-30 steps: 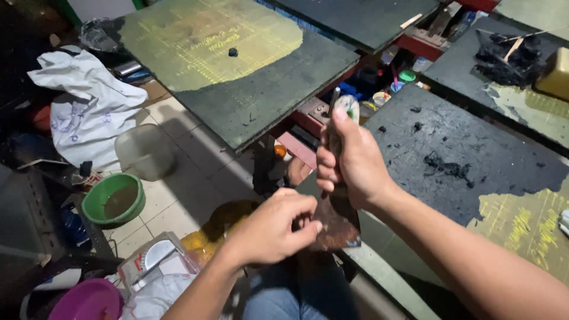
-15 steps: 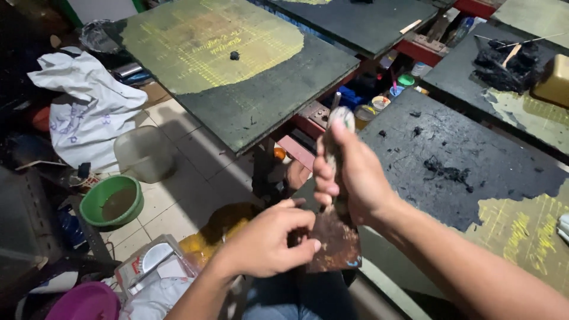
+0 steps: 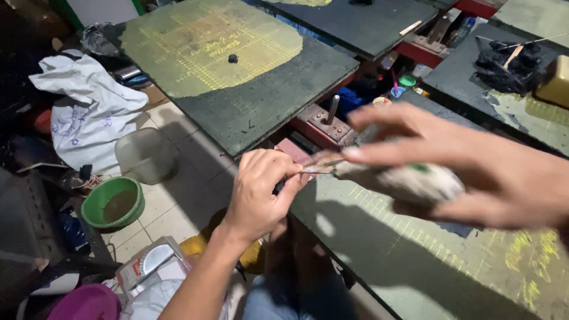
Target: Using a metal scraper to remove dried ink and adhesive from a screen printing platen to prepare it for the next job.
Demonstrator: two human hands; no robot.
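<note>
— Report from the left side of the room, please.

— On the tiled floor at far left lies a crumpled white cloth (image 3: 89,112); below it a green bowl (image 3: 112,203) sits on the tiles, with a clear plastic tub (image 3: 145,155) just beside it and a purple basin (image 3: 86,303) at the bottom edge; above these a dark printing board (image 3: 237,65) carries a large yellowish patch and one small black lump (image 3: 233,58).

— And the hands?

— The left hand (image 3: 258,192) is at centre, forearm rising from the bottom edge; its fingers are curled shut, thumb and forefinger pinched on the thin tip of a scraper tool (image 3: 403,178); the tool is held in the air between the two hands, over the near edge of the lower board (image 3: 427,261), which is dark with faint yellow grid lines.

— The right hand?

— The right hand (image 3: 474,172) is blurred; its fingers are wrapped around the pale, stained handle end of the same tool, forefinger extended along the top; the grip is closed on it, though finer detail cannot be told through the blur.

— Further right?

— A red frame (image 3: 323,127) with a metal peg sits between the boards; at top right another board bears a black clump (image 3: 504,65) and a yellow block (image 3: 557,80).
</note>
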